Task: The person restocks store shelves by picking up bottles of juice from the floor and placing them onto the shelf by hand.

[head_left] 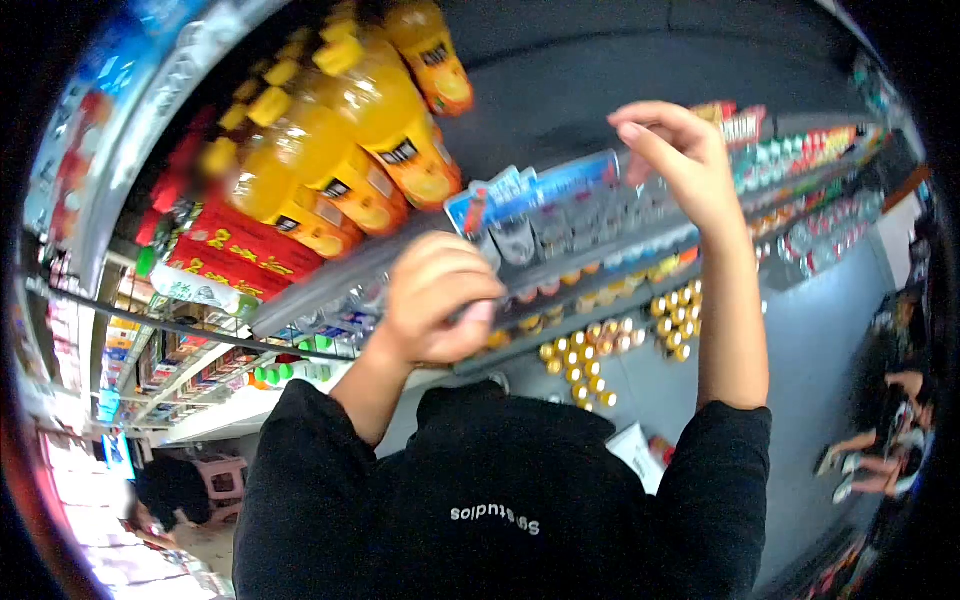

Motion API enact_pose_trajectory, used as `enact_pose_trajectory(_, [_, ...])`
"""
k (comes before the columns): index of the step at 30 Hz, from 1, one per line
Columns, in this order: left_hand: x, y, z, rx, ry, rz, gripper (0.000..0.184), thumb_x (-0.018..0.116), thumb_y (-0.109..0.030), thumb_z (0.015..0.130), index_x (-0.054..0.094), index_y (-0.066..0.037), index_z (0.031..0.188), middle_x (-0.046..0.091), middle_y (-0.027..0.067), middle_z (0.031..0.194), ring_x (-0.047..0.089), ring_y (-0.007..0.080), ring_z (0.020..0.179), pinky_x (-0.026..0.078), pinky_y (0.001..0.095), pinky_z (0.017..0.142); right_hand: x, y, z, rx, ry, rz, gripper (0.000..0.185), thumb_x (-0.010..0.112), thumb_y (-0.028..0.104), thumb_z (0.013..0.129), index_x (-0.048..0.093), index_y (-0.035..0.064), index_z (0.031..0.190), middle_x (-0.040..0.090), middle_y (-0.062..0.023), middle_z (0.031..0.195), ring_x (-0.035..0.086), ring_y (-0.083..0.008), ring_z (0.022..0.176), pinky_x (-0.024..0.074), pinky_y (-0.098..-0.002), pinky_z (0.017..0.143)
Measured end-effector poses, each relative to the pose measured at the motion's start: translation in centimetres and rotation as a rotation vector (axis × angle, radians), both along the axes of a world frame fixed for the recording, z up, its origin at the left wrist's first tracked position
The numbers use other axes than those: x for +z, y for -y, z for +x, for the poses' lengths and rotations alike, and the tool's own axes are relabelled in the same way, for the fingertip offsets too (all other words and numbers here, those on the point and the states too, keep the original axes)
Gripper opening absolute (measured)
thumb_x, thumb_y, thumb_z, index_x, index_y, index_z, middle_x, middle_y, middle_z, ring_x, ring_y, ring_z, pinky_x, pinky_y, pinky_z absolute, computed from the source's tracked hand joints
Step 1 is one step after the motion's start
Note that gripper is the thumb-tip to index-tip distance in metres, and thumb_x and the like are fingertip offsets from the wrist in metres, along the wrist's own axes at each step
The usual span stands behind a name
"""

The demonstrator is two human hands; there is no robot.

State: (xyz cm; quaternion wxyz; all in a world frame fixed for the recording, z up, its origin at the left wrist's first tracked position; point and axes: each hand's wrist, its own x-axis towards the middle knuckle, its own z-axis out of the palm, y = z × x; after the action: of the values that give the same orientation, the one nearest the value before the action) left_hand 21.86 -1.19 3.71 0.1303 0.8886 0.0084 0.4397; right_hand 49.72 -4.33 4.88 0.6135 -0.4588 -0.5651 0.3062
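My left hand [440, 300] is raised in front of the shelf edge, its fingers curled in and slightly blurred. What lies inside it, if anything, is hidden. Just beyond it, a blue printed card [580, 183] stands along the shelf front, above clear bottles [515, 240]. To the right, my right hand [680, 160] hangs above the shelf with loosely bent fingers and nothing visible between them. Large orange drink bottles [400, 150] with yellow caps stand in rows left of the card. Beside them are red packs [250, 245] with yellow lettering.
Lower shelf rows hold more bottles. Several yellow-capped bottles [580, 365] stand on the grey floor [800, 340]. A white sheet or box [637, 455] lies by my right side. Seated people [890, 450] are at the far right; another person [170, 490] is near a pink stool [222, 480].
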Motion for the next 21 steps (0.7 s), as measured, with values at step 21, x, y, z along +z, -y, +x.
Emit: enact_pose_trajectory(21, [-60.6, 4.1, 3.4, 0.193, -1.805, -0.737, 0.041, 0.058, -0.03, 0.079, 0.054, -0.01, 0.115, 0.062, 0.0156, 0.104, 0.06, 0.0325, 0.096, 0.047, 0.0415, 0.081, -64.3, 23.6, -15.8, -0.415, -0.674, -1.176, 0.04, 0.062, 0.02, 0.074, 0.057, -0.0064, 0.103, 0.064, -0.0167, 0.08, 0.062, -0.0223, 0.076, 0.0485, -0.033, 0.07])
